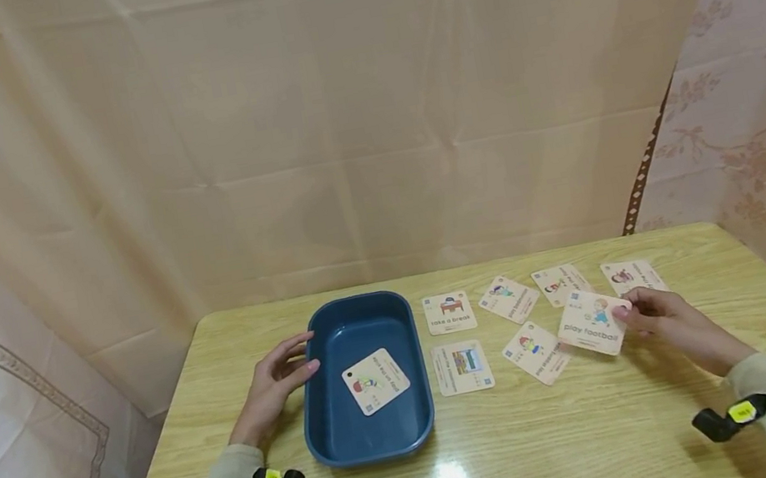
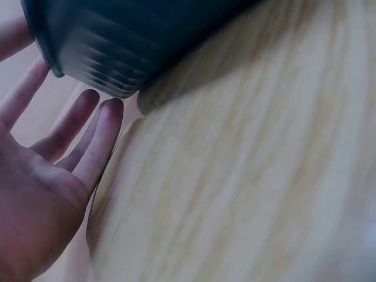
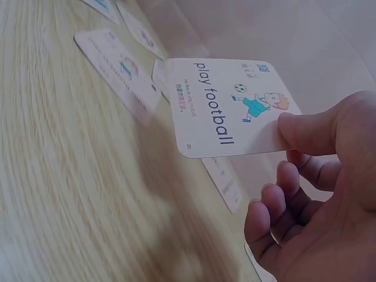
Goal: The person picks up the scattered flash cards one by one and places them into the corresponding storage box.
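My right hand [image 1: 679, 325] pinches a "play football" flashcard [image 1: 590, 323] by its edge between thumb and fingers. In the right wrist view the card [image 3: 229, 108] is held above the table, picture side showing. At the left, the fingers of my left hand [image 1: 274, 388] touch the left rim of a blue plastic tray [image 1: 316, 428]. Seen from the left wrist, that hand [image 2: 47, 188] has spread, fairly straight fingers beside the tray's outer wall [image 2: 111, 47]. One flashcard [image 1: 376, 381] lies inside the tray, face up and tilted.
Right of the tray lie a "take a break" card [image 1: 449, 313], a card with a bed-like picture [image 1: 463, 368] and several more, including a tilted one [image 1: 535, 353] and one behind my right hand [image 1: 633, 276]. A beige curtain [image 1: 364, 124] hangs behind the wood-grain table [image 1: 540, 449].
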`<state>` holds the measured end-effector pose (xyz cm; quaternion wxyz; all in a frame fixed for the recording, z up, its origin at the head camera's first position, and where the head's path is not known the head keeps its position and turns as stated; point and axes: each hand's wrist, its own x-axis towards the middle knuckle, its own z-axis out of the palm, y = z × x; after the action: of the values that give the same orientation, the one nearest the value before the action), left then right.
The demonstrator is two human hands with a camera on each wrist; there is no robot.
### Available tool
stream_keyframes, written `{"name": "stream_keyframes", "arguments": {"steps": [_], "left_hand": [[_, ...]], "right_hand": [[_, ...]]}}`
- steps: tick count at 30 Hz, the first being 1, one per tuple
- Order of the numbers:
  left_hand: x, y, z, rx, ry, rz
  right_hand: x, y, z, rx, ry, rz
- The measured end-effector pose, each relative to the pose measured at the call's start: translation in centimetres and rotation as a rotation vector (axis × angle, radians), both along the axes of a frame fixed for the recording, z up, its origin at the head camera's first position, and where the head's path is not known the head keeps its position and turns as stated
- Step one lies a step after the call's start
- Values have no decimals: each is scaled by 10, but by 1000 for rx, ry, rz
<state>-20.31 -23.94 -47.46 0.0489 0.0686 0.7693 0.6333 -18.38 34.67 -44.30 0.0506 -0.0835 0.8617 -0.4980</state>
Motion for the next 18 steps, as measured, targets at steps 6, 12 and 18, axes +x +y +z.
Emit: {"name": "stream_keyframes", "arguments": {"steps": [6,12,18], "left_hand": [[0,0,0,2,3,-2],[0,0,1,4,7,-3],[1,1,1,-6,0,1]], "right_hand": [[1,-14,5,-40,30,10],[1,-34,9,-81,47,29],[-2,-51,8,-122,42,50]]}}
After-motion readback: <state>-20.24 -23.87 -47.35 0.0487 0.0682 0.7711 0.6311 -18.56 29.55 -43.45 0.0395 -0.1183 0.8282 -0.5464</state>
